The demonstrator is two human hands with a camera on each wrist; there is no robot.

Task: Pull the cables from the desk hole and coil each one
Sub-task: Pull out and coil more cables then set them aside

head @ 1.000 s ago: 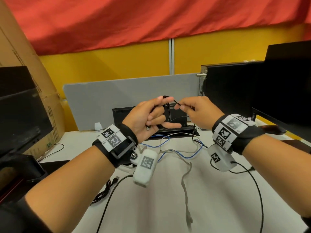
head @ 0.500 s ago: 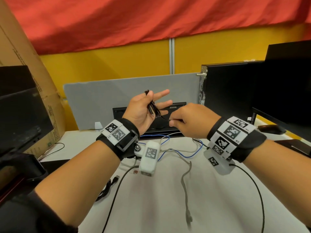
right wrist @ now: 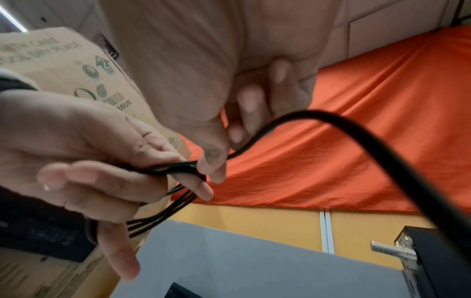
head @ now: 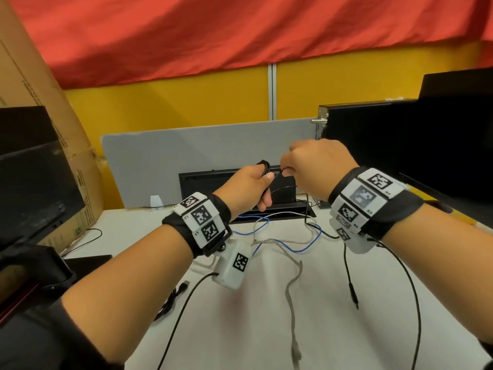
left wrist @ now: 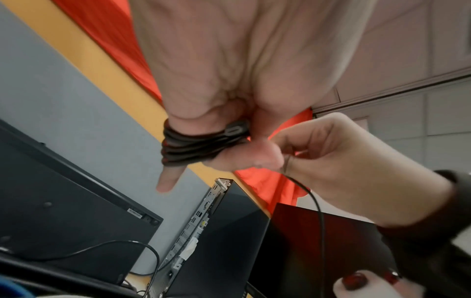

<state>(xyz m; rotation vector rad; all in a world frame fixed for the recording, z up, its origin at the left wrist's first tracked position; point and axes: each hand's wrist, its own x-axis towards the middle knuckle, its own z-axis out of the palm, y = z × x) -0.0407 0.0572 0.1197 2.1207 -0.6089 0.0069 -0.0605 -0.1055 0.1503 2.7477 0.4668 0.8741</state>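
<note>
White desk (head: 333, 329): left hand (head: 248, 186) grips the black cable (left wrist: 198, 145) coil (several turns); right hand (head: 317, 166), at 3 o'clock, pinches its tail; grey cable (head: 289, 289) and blue cable (head: 301, 248) lie uncoiled.

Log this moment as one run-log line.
step: coiling black cable | left hand: holds coil, loops round fingers | right hand: pinches free strand, feeding it | desk: grey and blue cables loose

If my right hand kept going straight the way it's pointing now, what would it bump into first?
Most likely the left hand: the right hand points leftward at it, pinching the black cable wound around the left fingers. Depth between them is hard to judge.
</note>
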